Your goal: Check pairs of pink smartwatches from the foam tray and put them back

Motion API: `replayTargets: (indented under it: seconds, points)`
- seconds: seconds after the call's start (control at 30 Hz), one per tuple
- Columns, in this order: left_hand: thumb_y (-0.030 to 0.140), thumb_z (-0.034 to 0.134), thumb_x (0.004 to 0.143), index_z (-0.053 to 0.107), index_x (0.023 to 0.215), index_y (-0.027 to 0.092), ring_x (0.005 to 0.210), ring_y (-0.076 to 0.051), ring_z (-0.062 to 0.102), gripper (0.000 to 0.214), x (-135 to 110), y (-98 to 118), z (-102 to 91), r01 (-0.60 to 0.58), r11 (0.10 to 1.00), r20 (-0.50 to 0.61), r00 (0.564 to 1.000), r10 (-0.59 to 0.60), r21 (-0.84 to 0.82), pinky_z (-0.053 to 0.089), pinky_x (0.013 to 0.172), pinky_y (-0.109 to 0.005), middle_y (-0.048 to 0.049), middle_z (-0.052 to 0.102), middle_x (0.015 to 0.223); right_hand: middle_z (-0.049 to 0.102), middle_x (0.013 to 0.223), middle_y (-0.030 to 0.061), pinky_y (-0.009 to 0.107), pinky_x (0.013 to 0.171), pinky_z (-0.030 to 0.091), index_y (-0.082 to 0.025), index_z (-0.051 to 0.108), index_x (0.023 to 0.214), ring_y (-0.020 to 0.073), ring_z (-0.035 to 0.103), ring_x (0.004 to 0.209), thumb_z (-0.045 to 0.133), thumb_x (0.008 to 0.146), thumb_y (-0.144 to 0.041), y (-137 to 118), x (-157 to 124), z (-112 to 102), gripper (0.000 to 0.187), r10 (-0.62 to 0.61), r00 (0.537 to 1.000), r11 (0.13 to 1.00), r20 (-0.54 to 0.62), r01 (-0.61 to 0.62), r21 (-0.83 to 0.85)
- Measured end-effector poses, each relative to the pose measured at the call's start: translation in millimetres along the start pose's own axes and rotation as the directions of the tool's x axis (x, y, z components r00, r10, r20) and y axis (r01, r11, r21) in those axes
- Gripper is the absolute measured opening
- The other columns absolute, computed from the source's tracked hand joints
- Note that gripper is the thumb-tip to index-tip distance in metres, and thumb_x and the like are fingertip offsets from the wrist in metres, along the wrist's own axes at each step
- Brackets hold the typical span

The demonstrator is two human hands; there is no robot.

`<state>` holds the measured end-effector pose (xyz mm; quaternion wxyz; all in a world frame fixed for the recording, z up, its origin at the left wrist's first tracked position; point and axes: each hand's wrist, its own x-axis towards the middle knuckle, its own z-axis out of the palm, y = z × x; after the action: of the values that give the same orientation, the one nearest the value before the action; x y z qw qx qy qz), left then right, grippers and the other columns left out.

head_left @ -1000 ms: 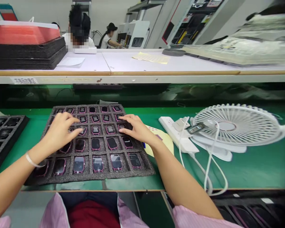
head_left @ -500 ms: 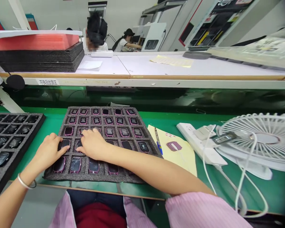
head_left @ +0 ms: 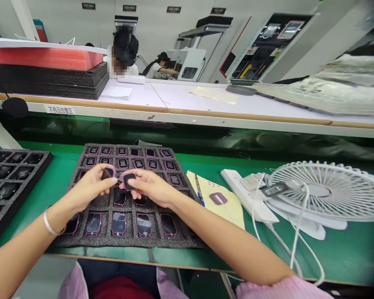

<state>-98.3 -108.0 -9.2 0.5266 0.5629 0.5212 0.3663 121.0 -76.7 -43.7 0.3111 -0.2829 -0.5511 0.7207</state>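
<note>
Both hands are raised over a grey foam tray with purple-framed smartwatch bodies in its compartments. Between the thumb and fingers of my left hand is one watch, its dark screen partly covered. My right hand grips a second watch, with the thumb lying across its screen. The two held watches are close together but apart. Below them, a watch lies in its compartment; the near row includes another with a glossy screen. My forearms hide parts of the tray.
Another foam tray of black watches lies at left. To the right are yellow paper, a pen, a purple pad, a power strip with cables and a white fan. A shelf edge runs behind; two people sit beyond.
Both hands have lifted from the tray, each now with a watch, and come nearer each other. The left hand moved right and up. The whole view has shifted slightly.
</note>
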Motion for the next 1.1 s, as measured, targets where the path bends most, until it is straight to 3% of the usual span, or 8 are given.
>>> replayTargets:
  seconds: [0.13,0.27,0.4,0.53,0.73,0.93,1.1]
  points:
    - [0.029,0.069,0.075,0.062,0.103,0.017,0.075,-0.016,0.056,0.032,25.0,2.4,34.1,-0.085,0.988,-0.015,0.996,0.087,0.129,0.045,0.07,-0.03,0.0004,0.061,0.083,0.077,0.086,0.0043,0.027,0.079,0.06,-0.016,0.058,0.135,0.0159,0.075,0.079,0.093,0.078,-0.039,0.1,-12.2,-21.3,0.071,0.033,0.998,0.975,-0.049,-0.022,0.221]
    - [0.023,0.062,0.078,0.06,0.103,0.018,0.095,-0.02,0.062,0.025,37.2,1.6,48.4,-0.21,0.958,-0.034,0.975,0.22,0.194,0.048,0.089,-0.035,-0.0039,0.067,0.1,0.077,0.094,0.0035,0.027,0.08,0.062,-0.018,0.061,0.136,0.0163,0.077,0.083,0.096,0.077,-0.032,-1.3,-17.6,-33.6,0.07,-0.021,0.999,0.967,-0.045,0.032,0.253]
    - [0.025,0.059,0.081,0.058,0.105,0.019,0.097,-0.02,0.063,0.025,39.6,-3.7,47.4,-0.295,0.931,-0.025,0.951,0.307,0.215,0.05,0.09,-0.036,-0.0036,0.067,0.102,0.075,0.093,0.0012,0.025,0.074,0.062,-0.02,0.065,0.128,0.016,0.077,0.079,0.098,0.075,-0.03,-3.5,-20.0,-38.1,0.062,-0.053,0.998,0.957,-0.027,0.059,0.282]
    - [0.027,0.059,0.082,0.056,0.108,0.02,0.097,-0.02,0.062,0.027,38.1,-12.6,44.1,-0.286,0.928,-0.027,0.953,0.3,0.239,0.05,0.09,-0.036,-0.0039,0.066,0.103,0.072,0.086,-0.0012,0.024,0.065,0.059,-0.019,0.068,0.118,0.0143,0.074,0.069,0.099,0.072,-0.03,-1.0,-20.6,-36.5,0.056,-0.077,0.997,0.958,-0.018,0.079,0.275]
    - [0.033,0.063,0.082,0.053,0.117,0.021,0.108,-0.022,0.061,0.039,31.3,-25.0,46.5,-0.244,0.959,-0.081,0.963,0.258,0.145,0.046,0.101,-0.038,-0.0064,0.065,0.114,0.07,0.091,-0.0012,0.021,0.062,0.054,-0.02,0.07,0.123,0.0101,0.068,0.066,0.099,0.075,-0.031,7.9,-20.7,-34.4,0.056,-0.065,0.998,0.945,-0.02,0.068,0.32]
    - [0.033,0.062,0.081,0.054,0.118,0.02,0.111,-0.022,0.061,0.04,27.1,-26.5,49.6,-0.229,0.965,-0.095,0.966,0.241,0.126,0.045,0.103,-0.038,-0.0075,0.064,0.115,0.071,0.086,-0.0005,0.023,0.07,0.053,-0.021,0.069,0.131,0.0118,0.069,0.074,0.096,0.08,-0.033,11.9,-22.6,-37.3,0.058,-0.046,0.999,0.94,0.022,0.036,0.341]
    - [0.031,0.063,0.082,0.056,0.12,0.019,0.103,-0.022,0.061,0.04,25.7,-25.4,47.8,-0.231,0.963,-0.116,0.962,0.248,0.142,0.048,0.094,-0.037,-0.0064,0.065,0.111,0.068,0.091,-0.0003,0.025,0.071,0.052,-0.022,0.068,0.133,0.0115,0.065,0.074,0.094,0.082,-0.033,12.1,-25.1,-37.2,0.058,-0.079,0.996,0.943,0.037,0.062,0.326]
